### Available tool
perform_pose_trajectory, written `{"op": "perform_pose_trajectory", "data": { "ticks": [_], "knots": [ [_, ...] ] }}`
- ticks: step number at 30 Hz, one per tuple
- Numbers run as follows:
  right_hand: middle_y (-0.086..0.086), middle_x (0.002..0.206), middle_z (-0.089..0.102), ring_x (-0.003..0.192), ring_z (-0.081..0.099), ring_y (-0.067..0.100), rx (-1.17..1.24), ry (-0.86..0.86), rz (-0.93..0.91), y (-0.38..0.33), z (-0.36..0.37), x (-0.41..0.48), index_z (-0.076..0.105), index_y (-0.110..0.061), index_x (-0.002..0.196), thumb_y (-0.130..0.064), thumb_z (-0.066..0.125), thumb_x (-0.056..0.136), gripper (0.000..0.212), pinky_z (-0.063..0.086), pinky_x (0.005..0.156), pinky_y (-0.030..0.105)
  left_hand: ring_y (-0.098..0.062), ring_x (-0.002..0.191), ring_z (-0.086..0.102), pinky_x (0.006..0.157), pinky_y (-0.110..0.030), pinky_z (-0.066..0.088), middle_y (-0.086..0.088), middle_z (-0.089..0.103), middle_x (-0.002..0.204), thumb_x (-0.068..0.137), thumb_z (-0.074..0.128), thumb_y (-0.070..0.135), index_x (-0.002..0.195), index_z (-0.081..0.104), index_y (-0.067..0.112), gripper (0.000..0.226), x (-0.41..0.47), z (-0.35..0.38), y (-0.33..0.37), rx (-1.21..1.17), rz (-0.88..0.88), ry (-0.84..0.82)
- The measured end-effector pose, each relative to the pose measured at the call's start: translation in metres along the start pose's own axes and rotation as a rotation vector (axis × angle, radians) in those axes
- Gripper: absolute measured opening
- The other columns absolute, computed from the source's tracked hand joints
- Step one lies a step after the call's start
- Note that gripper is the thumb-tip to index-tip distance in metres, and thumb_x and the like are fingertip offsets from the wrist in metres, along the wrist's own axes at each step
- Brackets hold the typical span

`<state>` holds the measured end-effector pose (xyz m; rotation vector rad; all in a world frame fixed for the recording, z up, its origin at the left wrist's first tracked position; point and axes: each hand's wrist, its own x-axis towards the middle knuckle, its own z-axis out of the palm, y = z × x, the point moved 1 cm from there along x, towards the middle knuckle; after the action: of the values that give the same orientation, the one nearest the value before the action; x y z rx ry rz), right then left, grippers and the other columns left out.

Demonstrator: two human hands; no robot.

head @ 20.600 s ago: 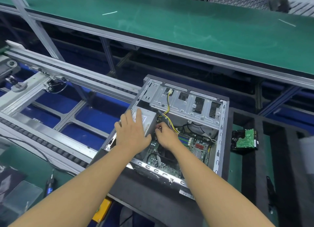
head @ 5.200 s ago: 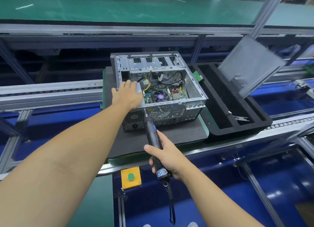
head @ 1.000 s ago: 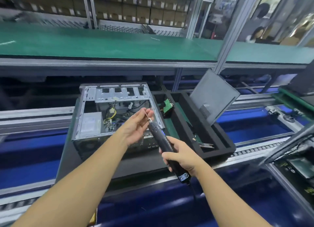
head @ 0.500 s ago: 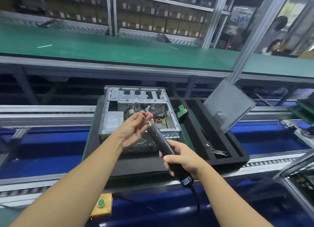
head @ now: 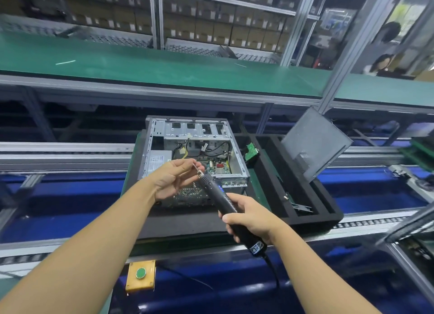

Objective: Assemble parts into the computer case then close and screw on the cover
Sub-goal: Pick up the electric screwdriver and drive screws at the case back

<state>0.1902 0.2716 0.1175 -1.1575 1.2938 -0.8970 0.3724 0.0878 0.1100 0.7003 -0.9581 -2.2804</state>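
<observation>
Right hand (head: 250, 221) clamped around electric screwdriver (head: 214, 192), left hand (head: 172, 181) pinching its bit tip, open computer case (head: 195, 131) behind, cover (head: 314, 144) leaning in foam tray (head: 328, 219).

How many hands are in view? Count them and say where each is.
2. The right hand grips the electric screwdriver by its handle; the left hand, raised before the open computer case, pinches the bit. Hands of a person in the background are hidden.

A long green-matted workbench (head: 164, 67) spans the room on a grey aluminium frame (head: 340, 62). Behind it, metal racks hold rows of brown cardboard boxes (head: 211, 29). Silver roller conveyor rails (head: 58, 151) run above glossy blue panels (head: 58, 196).
</observation>
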Motion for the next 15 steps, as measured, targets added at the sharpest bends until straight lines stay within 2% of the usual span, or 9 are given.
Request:
{"op": "perform_pose_trajectory", "data": {
  "ticks": [4,8,12,15],
  "knots": [
    [0.008,0.091,0.061,0.065,0.059,0.022,-0.042,-0.001,0.010,0.006,0.001,-0.003,0.058,-0.011,0.105,-0.007,0.065,0.084,0.023,0.051,0.051,0.031,-0.023,0.089,0.074,0.060,-0.024,0.059,-0.020,0.073,0.102,0.081,0.070,0.011,0.092,0.072,-0.002,0.018,-0.009,0.002,0.003,0.171,-0.050,0.024],
    [0.002,0.084,0.062,0.066,0.059,0.020,-0.060,0.032,-0.007,0.015,0.010,-0.002,0.059,-0.015,0.103,-0.008,0.066,0.083,0.022,0.051,0.053,0.033,-0.021,0.086,0.074,0.059,-0.024,0.059,-0.017,0.074,0.099,0.081,0.071,0.014,0.086,0.076,0.001,0.015,-0.011,0.003,-0.002,0.162,-0.070,0.049],
    [-0.003,0.087,0.064,0.067,0.060,0.018,-0.056,0.046,-0.016,0.022,0.022,0.007,0.057,-0.017,0.109,-0.015,0.074,0.080,0.034,0.054,0.058,0.035,-0.017,0.084,0.074,0.059,-0.023,0.059,-0.013,0.075,0.101,0.083,0.072,0.017,0.097,0.073,0.001,0.022,-0.010,0.004,-0.003,0.176,-0.035,0.133],
    [-0.005,0.097,0.065,0.062,0.060,0.022,-0.025,0.063,-0.029,0.029,0.034,0.021,0.056,-0.029,0.124,-0.022,0.078,0.075,0.054,0.053,0.060,0.035,-0.016,0.088,0.074,0.062,-0.022,0.057,-0.009,0.076,0.102,0.086,0.070,0.019,0.107,0.068,0.003,0.026,-0.009,0.004,0.003,0.232,0.034,0.173]
  ]
}}
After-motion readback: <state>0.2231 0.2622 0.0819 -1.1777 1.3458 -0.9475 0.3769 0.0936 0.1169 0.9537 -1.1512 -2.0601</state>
